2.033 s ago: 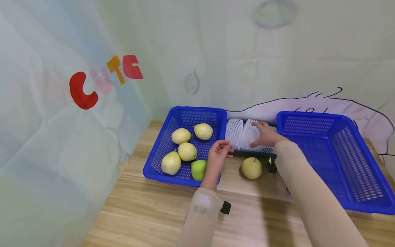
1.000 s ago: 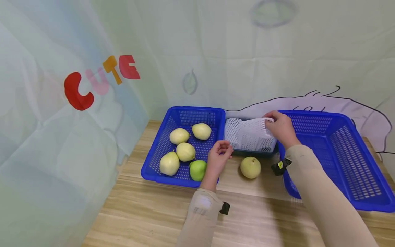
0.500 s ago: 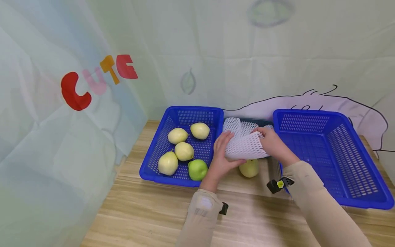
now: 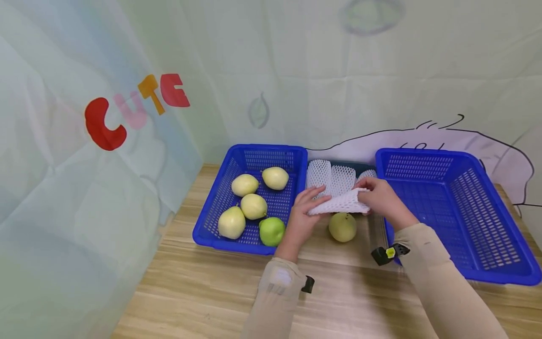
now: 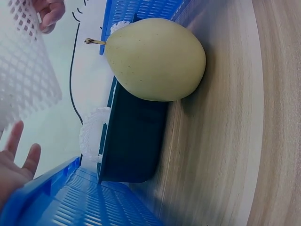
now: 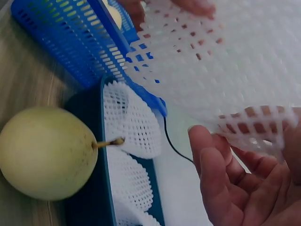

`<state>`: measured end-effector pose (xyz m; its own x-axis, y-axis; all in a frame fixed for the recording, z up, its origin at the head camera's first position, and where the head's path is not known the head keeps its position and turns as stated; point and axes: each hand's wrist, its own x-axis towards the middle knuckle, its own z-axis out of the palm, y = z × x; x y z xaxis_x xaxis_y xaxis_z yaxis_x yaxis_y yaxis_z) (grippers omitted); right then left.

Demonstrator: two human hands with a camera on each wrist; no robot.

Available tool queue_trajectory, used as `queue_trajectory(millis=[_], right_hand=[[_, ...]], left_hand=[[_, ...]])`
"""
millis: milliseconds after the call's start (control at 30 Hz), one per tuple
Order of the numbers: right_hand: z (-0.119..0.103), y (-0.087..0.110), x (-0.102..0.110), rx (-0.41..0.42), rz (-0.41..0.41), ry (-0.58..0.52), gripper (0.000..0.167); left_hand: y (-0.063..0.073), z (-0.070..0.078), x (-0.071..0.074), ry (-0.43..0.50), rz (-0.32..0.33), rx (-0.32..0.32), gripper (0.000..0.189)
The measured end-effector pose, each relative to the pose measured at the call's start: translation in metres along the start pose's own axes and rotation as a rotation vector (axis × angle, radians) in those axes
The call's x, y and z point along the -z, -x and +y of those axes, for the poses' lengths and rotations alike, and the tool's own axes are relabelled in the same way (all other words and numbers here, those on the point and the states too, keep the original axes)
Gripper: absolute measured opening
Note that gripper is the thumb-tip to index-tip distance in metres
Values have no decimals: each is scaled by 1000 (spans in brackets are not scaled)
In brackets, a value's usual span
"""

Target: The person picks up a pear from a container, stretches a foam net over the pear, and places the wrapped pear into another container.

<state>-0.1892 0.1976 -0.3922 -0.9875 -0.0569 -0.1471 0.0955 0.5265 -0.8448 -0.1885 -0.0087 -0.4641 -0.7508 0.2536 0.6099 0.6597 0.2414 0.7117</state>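
Observation:
A white foam fruit net [image 4: 340,202], the mesh sleeve kind, hangs above the front edge of a dark green tray [image 5: 134,136]. My right hand [image 4: 378,197] pinches its right end; the right wrist view shows the mesh [image 6: 235,61] spread wide over the fingers. At the net's other end is my left hand [image 4: 305,216], fingers extended and touching or nearly touching it. In the left wrist view that hand [image 5: 16,165] has its fingers apart. Below the net a yellow-green pear [image 4: 343,228] stands on the table, stem up, touched by neither hand.
On the left, a blue basket [image 4: 196,230] holds several pale pears [image 4: 231,222] and a green fruit [image 4: 272,231]. Another blue basket [image 4: 440,207] stands at right. Between them, more foam nets [image 4: 319,175] lie in the tray. A printed cloth [image 4: 296,94] hangs behind the wooden table [image 4: 203,292].
My right hand has lifted one foam net from the tray and brought it forward and left, over the pear. My left hand has straightened its fingers and met the net's left end.

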Motion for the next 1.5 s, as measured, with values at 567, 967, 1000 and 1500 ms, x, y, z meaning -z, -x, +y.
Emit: queue_trajectory(millis=[567,967,1000,1500], right_hand=[[-7,5,2,66,-17,-4,25],[7,10,-22,-31,76,-389,56],[9,12,-27,-35,93,-405,56],[73,10,-80,-91,195,-431,46]], left_hand=[[1,4,0,69,-49,239,59],[-2,2,-2,147,234,316,37],[-2,4,-1,145,249,318,36],[-7,37,9,110,359,303,33]])
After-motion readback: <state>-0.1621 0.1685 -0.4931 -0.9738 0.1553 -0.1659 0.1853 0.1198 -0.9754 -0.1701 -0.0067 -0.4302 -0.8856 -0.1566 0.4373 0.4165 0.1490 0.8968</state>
